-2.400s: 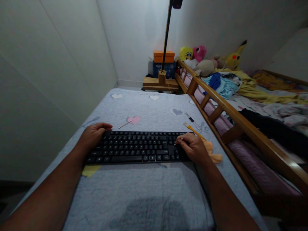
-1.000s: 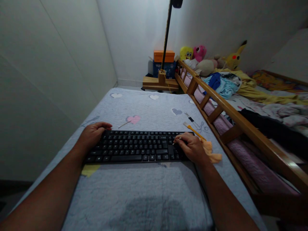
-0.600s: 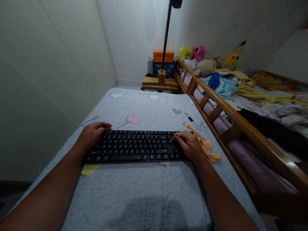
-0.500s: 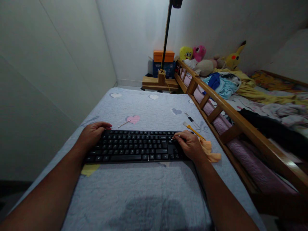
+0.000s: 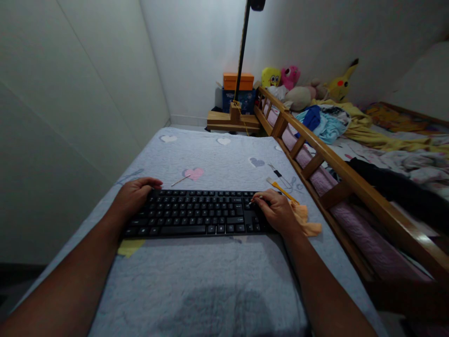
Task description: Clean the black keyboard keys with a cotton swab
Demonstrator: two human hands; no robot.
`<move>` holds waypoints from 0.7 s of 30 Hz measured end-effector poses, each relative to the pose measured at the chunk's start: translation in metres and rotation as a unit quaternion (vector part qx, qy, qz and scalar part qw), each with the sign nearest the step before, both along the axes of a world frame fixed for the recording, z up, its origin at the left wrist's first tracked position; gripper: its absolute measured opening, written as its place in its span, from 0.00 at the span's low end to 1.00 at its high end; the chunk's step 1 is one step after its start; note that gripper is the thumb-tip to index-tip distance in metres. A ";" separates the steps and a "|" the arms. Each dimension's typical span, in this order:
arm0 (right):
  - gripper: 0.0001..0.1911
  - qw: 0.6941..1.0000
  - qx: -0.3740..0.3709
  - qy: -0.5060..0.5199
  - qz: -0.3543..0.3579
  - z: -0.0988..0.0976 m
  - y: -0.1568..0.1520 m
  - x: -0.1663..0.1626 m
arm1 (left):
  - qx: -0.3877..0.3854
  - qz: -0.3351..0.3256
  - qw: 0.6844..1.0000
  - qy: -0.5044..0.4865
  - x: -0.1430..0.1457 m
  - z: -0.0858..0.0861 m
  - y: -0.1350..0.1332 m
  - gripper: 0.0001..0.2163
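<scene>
A black keyboard (image 5: pixel 196 213) lies flat across the quilted cover. My left hand (image 5: pixel 135 196) is closed on the keyboard's left end, its thumb and fingers near the top left corner. Over the right part of the keyboard, my right hand (image 5: pixel 273 208) pinches a thin cotton swab (image 5: pixel 251 203), whose pale tip points down at the keys left of the number pad. The number pad is mostly hidden under that hand. Another cotton swab (image 5: pixel 180 180) rests behind the keyboard, across a pink heart print.
Right of the keyboard lie a yellow-handled brush (image 5: pixel 280 188), a tweezers-like metal tool (image 5: pixel 278 173) and an orange cloth (image 5: pixel 305 220). A wooden bed rail (image 5: pixel 326 157) runs along the right side. At the back, a black pole (image 5: pixel 242 51) rises from a wooden base.
Almost nothing differs. The right hand's swab tip has shifted very slightly over the keys; the left hand and keyboard stay in place.
</scene>
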State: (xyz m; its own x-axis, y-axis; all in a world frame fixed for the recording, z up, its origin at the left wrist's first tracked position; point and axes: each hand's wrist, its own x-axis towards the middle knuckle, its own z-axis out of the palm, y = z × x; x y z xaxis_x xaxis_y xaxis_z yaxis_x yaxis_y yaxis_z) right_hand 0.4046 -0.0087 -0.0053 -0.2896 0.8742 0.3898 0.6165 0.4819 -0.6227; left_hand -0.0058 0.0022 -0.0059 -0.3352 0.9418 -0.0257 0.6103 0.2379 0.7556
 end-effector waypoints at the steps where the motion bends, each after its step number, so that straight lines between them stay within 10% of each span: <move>1: 0.10 1.000 0.002 0.002 0.000 0.000 0.000 0.000 | -0.002 0.002 1.000 -0.002 0.000 0.000 0.000 0.19; 21: 0.10 0.999 0.011 0.030 -0.022 -0.006 0.009 -0.004 | -0.008 0.002 1.000 -0.004 -0.002 -0.003 0.000 0.19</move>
State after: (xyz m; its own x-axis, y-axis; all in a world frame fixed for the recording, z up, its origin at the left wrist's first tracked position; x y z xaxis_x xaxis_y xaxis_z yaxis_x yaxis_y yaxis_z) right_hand 0.4007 0.0000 -0.0111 -0.2268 0.8767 0.4241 0.5989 0.4690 -0.6492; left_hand -0.0077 0.0023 -0.0091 -0.3378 0.9402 -0.0436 0.6031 0.2518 0.7568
